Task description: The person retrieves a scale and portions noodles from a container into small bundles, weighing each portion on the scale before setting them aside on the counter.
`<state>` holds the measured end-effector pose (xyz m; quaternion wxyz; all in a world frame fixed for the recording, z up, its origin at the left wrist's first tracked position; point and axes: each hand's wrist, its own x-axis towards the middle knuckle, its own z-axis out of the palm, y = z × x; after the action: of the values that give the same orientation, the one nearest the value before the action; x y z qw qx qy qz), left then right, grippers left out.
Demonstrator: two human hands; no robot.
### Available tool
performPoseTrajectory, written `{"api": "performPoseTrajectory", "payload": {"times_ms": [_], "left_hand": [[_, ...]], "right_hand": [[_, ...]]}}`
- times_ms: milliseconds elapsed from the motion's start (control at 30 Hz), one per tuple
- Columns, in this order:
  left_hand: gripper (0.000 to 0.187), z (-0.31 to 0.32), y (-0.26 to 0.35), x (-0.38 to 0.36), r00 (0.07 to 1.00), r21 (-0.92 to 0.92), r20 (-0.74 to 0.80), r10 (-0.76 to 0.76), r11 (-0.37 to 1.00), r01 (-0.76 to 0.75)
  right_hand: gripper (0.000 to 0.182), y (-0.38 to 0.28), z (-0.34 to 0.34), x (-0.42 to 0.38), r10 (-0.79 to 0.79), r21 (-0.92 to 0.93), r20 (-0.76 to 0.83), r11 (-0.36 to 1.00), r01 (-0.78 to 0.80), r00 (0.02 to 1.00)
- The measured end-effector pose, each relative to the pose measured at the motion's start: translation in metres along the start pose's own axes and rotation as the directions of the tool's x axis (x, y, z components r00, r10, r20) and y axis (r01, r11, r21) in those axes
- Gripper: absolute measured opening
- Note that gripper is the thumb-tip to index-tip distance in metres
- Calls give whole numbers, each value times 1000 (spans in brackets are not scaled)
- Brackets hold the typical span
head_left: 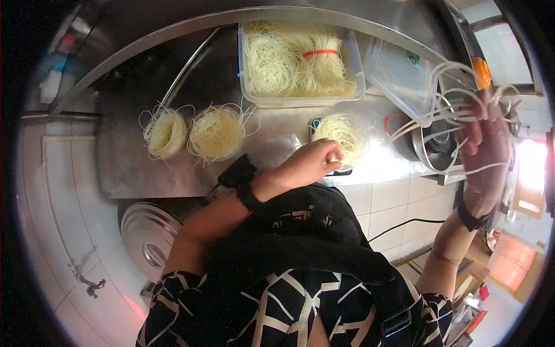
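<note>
My left hand point(309, 163) is curled closed at the near edge of a noodle nest point(342, 134), which sits on a dark flat device at the counter's front. Whether its fingers pinch any strands is too small to tell. Raised at the right, my right hand point(484, 144) grips several loose pale noodle strands point(448, 109) that loop and dangle from its fingers. Two more noodle nests, one point(166, 134) at the far left and another point(217, 133) beside it, lie on the metal counter point(127, 168). Behind them a clear plastic box point(306, 102) holds many noodles, one bundle tied with a red band point(319, 52).
A clear lid point(399, 75) leans right of the box. A red rubber band point(394, 123) and a round metal pan point(425, 151) are near the right end. Below the counter at left is a round metal lid point(147, 234). A metal rail point(202, 18) arches overhead.
</note>
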<state>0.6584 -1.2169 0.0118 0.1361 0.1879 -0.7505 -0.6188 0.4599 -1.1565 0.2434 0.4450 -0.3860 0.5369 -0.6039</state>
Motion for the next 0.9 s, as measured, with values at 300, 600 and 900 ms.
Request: {"api": "performPoseTrajectory", "payload": {"times_ms": [300,600,900], "left_hand": [[33,17,-92,-39,879,-83,193,-436,886,457],[55,27,-82,-25,888,-593,243,-390,665,454],[63,25,-75,-28,930,-612,-139,-339,768,189]], "right_hand": [[21,108,-25,-19,361,-20,-5,932,-361,933],[14,151,-30,-34,559,-494,151,757,-428,815],[12,250,1,-26,186,-972,230,-5,235,955]]}}
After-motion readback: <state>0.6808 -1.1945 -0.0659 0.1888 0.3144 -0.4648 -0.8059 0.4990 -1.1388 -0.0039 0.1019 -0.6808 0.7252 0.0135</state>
